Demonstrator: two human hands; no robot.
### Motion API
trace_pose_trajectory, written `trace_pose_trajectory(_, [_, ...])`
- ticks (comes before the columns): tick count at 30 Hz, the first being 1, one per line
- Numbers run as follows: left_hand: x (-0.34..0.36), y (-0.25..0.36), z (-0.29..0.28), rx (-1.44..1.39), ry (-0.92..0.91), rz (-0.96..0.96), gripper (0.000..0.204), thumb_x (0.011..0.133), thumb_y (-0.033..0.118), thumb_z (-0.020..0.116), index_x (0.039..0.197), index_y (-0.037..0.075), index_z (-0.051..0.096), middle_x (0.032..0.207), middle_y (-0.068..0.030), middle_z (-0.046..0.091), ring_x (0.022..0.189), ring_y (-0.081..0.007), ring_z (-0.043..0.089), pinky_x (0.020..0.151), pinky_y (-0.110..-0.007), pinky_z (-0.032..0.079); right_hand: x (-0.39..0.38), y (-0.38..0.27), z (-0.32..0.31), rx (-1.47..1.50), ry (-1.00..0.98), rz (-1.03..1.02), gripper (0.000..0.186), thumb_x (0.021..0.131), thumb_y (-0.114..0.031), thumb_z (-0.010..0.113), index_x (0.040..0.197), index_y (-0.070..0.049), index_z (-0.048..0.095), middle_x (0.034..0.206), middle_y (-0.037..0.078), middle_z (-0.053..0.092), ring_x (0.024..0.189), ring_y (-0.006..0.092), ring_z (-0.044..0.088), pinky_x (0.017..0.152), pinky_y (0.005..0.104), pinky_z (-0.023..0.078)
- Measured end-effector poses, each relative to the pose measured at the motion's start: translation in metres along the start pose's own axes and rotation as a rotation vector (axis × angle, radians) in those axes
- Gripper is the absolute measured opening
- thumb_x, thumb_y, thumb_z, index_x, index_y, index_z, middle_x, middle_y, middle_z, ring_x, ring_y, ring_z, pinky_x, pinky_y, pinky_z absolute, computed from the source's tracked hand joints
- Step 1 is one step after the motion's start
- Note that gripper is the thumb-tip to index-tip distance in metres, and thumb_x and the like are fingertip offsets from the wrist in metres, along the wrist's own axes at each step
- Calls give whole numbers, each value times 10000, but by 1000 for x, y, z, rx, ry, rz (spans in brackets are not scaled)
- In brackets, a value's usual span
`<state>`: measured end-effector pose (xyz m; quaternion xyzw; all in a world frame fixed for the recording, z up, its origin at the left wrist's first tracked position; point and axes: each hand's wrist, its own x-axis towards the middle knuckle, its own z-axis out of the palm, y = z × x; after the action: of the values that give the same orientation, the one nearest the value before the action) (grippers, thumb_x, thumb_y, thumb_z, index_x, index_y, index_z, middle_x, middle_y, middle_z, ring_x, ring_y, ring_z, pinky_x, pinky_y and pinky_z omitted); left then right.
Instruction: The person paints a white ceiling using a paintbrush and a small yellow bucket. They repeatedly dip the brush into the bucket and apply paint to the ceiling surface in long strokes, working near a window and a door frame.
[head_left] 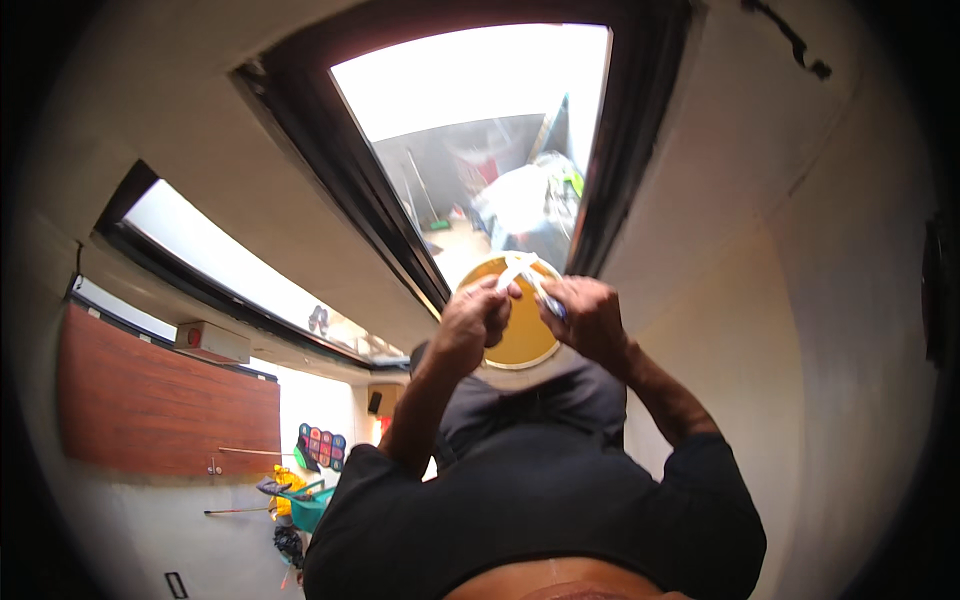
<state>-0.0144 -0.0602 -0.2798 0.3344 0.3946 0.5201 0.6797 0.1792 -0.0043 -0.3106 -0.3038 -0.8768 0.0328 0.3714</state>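
Observation:
Both my hands are raised in front of me over a round yellow container (524, 343) with a pale rim. My left hand (476, 322) is closed, its thumb and fingers pinching one end of a white strip-like piece (519, 264). The piece bends in an arch across to the other side. Closed too is my right hand (588, 312), wrapped round a slim white-and-blue object (554, 305) that touches or meets the white piece. Its kind is mostly hidden by my fingers. How deep the container is, I cannot tell.
Ahead is a dark-framed doorway (625, 170), with a heap of white bags or cloth (530, 195) and a green broom (438, 225) beyond. A long window (230, 265) runs along the left wall. Farther left are a reddish-brown wooden panel (160, 400) and a teal container (312, 508).

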Motion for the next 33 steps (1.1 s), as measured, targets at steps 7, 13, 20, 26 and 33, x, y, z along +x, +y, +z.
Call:
trace_pose_trajectory(7, [24, 4, -23, -131, -72, 91, 178, 976, 176, 440, 968, 31, 542, 582, 67, 345, 430, -35, 269, 391, -202, 220, 4, -10, -45, 451, 95, 382, 179, 773, -113, 723, 867, 35, 684, 759, 125, 693, 651, 188, 688, 593, 285, 536])
trace_pose_trajectory(13, [21, 7, -32, -158, -98, 98, 181, 984, 189, 440, 985, 23, 513, 582, 69, 336, 432, -32, 262, 383, -203, 211, 14, -12, -125, 742, 427, 431, 247, 827, -194, 722, 876, 43, 673, 693, 92, 656, 580, 161, 635, 544, 263, 497])
trace_pose_trajectory(20, [10, -5, -31, -88, -54, 153, 204, 1008, 167, 374, 987, 22, 517, 597, 54, 371, 454, -32, 281, 399, -195, 221, 161, -51, -153, 674, 665, -207, 235, 876, -156, 637, 953, 67, 641, 725, 121, 657, 566, 183, 599, 573, 300, 457])
trace_pose_trajectory(26, [-1, -6, -35, -107, -15, 213, 188, 1003, 166, 386, 995, 26, 512, 605, 60, 369, 449, -25, 283, 396, -189, 226, 280, -123, -134, 945, 463, -274, 200, 878, -170, 651, 984, -6, 690, 825, 90, 708, 734, 158, 684, 693, 284, 545])
trace_pose_trajectory(33, [-12, -8, -30, -141, -27, 202, 190, 1008, 172, 388, 1000, 27, 512, 609, 60, 369, 445, -24, 276, 393, -188, 222, 329, -143, -110, 962, 511, -332, 216, 873, -168, 670, 946, 35, 675, 777, 106, 696, 697, 159, 687, 648, 272, 540])
